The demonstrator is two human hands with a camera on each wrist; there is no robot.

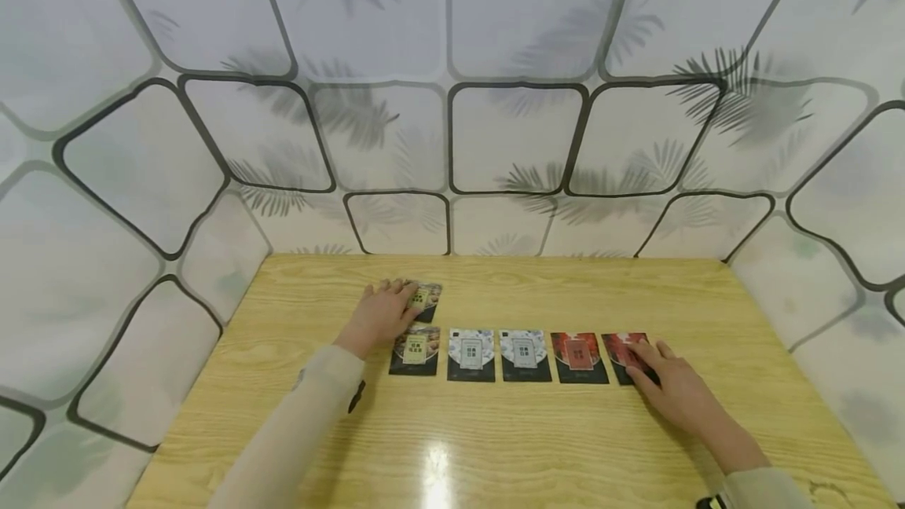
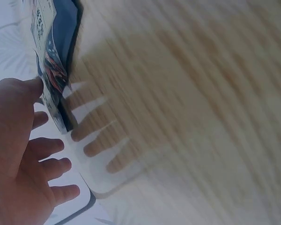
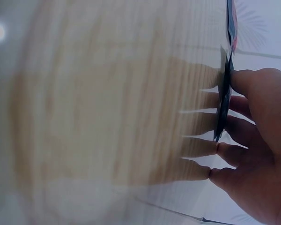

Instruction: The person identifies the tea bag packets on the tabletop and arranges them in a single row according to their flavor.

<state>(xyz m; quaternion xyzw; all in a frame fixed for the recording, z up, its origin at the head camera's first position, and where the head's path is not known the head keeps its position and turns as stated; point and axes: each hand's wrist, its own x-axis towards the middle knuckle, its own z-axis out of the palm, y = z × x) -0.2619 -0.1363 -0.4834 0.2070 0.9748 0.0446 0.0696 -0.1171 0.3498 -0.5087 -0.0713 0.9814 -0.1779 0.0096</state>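
My left hand (image 1: 382, 314) rests on a yellow-labelled tea packet (image 1: 428, 301) that lies slightly askew at the back. Its thumb touches the edge of that packet (image 2: 55, 61) in the left wrist view, with the other fingers spread apart. A second yellow-labelled packet (image 1: 414, 352) lies just in front, at the left end of a row. Two white packets (image 1: 470, 356) and a red packet (image 1: 580, 358) follow to the right. At the row's right end, my right hand (image 1: 675, 387) touches another red packet (image 1: 621, 348), fingers spread and partly covering it.
The packets lie flat on a light wood-grain table (image 1: 523, 446). A patterned white wall covering (image 1: 516, 140) with dark outlines and leaf shapes encloses the back and sides. A bright light reflection shows near the front edge.
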